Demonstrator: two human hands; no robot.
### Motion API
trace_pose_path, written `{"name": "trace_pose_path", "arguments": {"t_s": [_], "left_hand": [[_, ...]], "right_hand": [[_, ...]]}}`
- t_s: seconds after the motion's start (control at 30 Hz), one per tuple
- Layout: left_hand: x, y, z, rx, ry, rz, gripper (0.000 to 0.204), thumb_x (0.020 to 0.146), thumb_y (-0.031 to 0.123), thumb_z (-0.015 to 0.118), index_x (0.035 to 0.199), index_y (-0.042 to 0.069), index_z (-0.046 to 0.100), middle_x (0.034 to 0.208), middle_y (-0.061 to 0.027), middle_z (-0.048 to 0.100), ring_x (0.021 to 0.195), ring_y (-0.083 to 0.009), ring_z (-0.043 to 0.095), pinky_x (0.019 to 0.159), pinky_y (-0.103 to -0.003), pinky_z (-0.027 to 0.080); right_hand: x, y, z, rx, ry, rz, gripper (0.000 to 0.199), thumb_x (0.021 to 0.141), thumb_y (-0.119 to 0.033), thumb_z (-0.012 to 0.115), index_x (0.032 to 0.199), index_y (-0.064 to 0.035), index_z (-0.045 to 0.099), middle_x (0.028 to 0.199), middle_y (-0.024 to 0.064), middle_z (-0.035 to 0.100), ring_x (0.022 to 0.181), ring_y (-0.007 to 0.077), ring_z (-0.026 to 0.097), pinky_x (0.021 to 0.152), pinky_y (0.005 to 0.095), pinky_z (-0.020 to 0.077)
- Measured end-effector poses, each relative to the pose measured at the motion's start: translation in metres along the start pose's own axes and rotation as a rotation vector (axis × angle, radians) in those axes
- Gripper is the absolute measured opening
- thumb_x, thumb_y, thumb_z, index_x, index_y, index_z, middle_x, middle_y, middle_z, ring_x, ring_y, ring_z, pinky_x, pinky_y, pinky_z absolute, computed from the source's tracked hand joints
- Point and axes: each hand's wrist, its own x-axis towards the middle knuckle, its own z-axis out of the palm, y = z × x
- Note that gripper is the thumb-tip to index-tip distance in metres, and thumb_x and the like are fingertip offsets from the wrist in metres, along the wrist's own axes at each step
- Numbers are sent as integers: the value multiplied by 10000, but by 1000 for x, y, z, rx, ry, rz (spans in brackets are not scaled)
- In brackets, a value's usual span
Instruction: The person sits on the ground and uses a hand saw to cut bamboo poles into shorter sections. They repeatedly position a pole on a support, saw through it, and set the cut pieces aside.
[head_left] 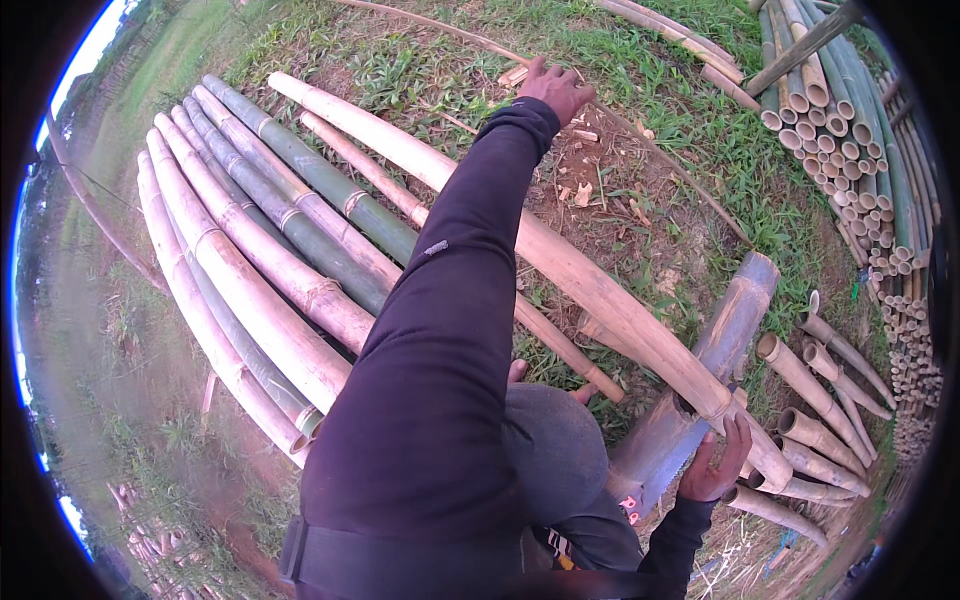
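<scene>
My left hand [556,92] reaches far out, its fingers closed round a long thin stick [672,165] that lies across the ground on both sides of it. A thick pale bamboo pole [600,295] slants from the upper left to the lower right. Near its right end the pole rests across a grey log [735,310]. Beside that end, my right hand [718,462] has its fingers stretched out against the pole's side. A saw blade [665,460] with a toothed edge leans by the log, close to my right hand; its red handle end [630,508] shows near my leg.
Several green and tan bamboo poles [265,250] lie side by side to the left. A thinner pole [560,345] lies under my left arm. Short cut bamboo pieces [815,440] lie at the right, below a big bamboo stack [850,150]. Wood chips [583,195] dot the soil.
</scene>
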Motion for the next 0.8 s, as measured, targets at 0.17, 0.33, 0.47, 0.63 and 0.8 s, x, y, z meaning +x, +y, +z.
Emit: {"name": "trace_pose_path", "arguments": {"t_s": [0.17, 0.33, 0.47, 0.63, 0.8], "left_hand": [[-10, 4, -60, -171, 98, 308, 358, 982, 544, 656, 1181, 248, 676, 881, -65, 713, 872, -304, 742, 893, -502, 521], [-77, 70, -101, -615, 103, 539, 457, 970, 616, 651, 1045, 166, 660, 621, -122, 632, 586, -399, 669, 529, -534, 510], [-114, 98, -115, -695, 17, 523, 474, 980, 602, 634, 998, 131, 674, 641, -145, 662, 644, -419, 686, 571, -541, 523], [-144, 132, -130, -725, -128, 534, 486, 983, 601, 618, 1020, 122, 689, 665, -160, 676, 691, -431, 702, 610, -553, 537], [-158, 160, -142, -765, -228, 576, 470, 991, 545, 636, 1081, 85, 661, 734, -173, 699, 733, -439, 715, 647, -558, 548]], "right_hand": [[61, -28, -17, -131, 91, -173, 431, 1023, -154, 652, 1415, 17, 601, 1546, 257, 522, 1424, 446, 512, 1181, 580, 398], [116, -23, -18, -406, 75, -270, 671, 989, -418, 707, 1498, -8, 556, 1547, 221, 537, 1422, 428, 499, 1216, 561, 347], [101, 5, -19, -375, 53, -356, 640, 937, -361, 771, 1471, -54, 596, 1422, 169, 587, 1341, 403, 528, 1156, 559, 378], [58, 45, -20, -314, -39, -289, 566, 883, -216, 802, 1415, -96, 652, 1261, 167, 644, 1194, 400, 592, 1068, 538, 428], [27, 70, -20, -169, -146, -230, 529, 857, -130, 790, 1366, -67, 658, 1139, 188, 636, 1069, 421, 608, 941, 533, 464]]}}
